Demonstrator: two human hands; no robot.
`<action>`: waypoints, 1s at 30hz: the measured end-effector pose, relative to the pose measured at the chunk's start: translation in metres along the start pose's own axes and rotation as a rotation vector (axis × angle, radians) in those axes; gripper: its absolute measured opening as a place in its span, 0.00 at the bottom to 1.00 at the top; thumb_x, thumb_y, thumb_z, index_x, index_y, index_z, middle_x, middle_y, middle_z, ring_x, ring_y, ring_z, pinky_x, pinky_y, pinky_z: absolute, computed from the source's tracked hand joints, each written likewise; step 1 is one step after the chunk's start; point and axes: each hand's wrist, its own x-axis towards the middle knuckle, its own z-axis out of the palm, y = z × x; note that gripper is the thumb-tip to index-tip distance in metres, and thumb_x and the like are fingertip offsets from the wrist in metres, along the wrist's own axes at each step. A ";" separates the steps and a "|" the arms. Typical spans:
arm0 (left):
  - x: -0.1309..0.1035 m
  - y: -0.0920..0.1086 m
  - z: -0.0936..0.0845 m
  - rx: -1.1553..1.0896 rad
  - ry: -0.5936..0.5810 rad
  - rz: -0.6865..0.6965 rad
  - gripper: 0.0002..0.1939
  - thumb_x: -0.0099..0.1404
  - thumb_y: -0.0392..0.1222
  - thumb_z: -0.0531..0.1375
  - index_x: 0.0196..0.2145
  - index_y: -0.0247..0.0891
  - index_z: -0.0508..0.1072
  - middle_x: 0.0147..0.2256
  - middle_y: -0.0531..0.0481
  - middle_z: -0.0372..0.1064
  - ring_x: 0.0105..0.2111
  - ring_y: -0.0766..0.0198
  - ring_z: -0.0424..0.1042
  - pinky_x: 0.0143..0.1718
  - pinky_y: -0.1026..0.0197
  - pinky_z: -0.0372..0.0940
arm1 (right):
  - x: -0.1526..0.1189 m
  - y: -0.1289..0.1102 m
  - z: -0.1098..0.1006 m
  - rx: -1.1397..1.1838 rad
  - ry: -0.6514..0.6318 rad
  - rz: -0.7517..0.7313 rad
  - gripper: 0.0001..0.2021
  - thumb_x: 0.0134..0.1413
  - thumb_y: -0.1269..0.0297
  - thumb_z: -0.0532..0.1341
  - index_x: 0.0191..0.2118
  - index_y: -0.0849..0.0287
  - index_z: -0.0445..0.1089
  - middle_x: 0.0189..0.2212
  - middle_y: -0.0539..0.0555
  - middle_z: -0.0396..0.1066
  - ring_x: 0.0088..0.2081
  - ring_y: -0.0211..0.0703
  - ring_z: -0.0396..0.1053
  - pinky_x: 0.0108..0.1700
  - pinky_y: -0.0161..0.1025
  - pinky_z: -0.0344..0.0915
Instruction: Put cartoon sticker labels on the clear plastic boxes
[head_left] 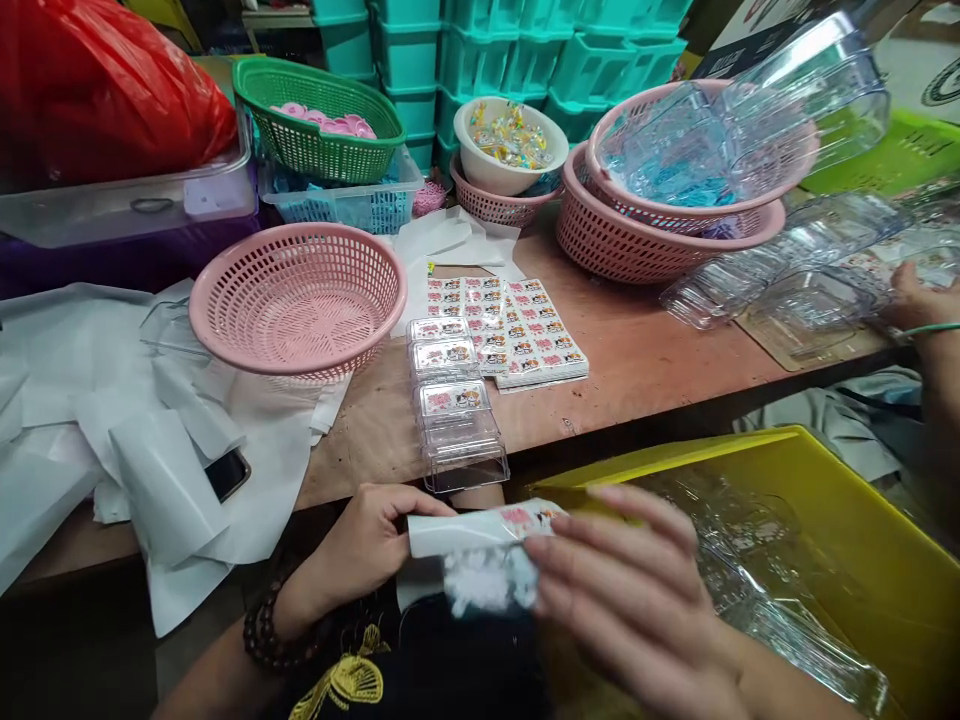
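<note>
My left hand, with a beaded bracelet at the wrist, is closed on the left end of a white sticker sheet above my lap. At the sheet's right end, beside its printed cat stickers, is my right hand, blurred, its fingertips touching the edge; whether they pinch a sticker is hidden. On the table beyond, a row of clear plastic cases carries similar stickers on top. Behind them to the right lies a stack of printed sticker sheets.
A pink basket and crumpled white papers lie left. The yellow bin at right holds clear cases. Pink baskets stand behind, near another person's hand. Turquoise containers are stacked at the back.
</note>
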 end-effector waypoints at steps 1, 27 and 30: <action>-0.003 0.000 -0.003 0.095 0.023 0.130 0.08 0.60 0.34 0.65 0.37 0.40 0.83 0.34 0.47 0.81 0.34 0.59 0.78 0.37 0.60 0.72 | 0.009 0.003 -0.003 0.073 -0.012 0.076 0.06 0.63 0.63 0.61 0.41 0.42 0.73 0.31 0.47 0.78 0.33 0.44 0.76 0.45 0.47 0.74; 0.028 -0.041 0.023 0.634 0.258 0.678 0.24 0.58 0.17 0.51 0.41 0.38 0.76 0.62 0.40 0.60 0.68 0.47 0.51 0.64 0.37 0.59 | 0.070 0.099 0.071 0.279 -0.121 0.217 0.27 0.63 0.66 0.61 0.64 0.46 0.55 0.60 0.56 0.64 0.61 0.50 0.66 0.63 0.51 0.66; 0.030 -0.039 0.020 0.601 0.253 0.650 0.24 0.57 0.18 0.51 0.42 0.39 0.76 0.64 0.41 0.58 0.69 0.46 0.51 0.64 0.36 0.58 | 0.072 0.099 0.065 0.341 -0.128 0.240 0.26 0.61 0.64 0.63 0.62 0.47 0.57 0.60 0.56 0.65 0.60 0.49 0.66 0.63 0.52 0.64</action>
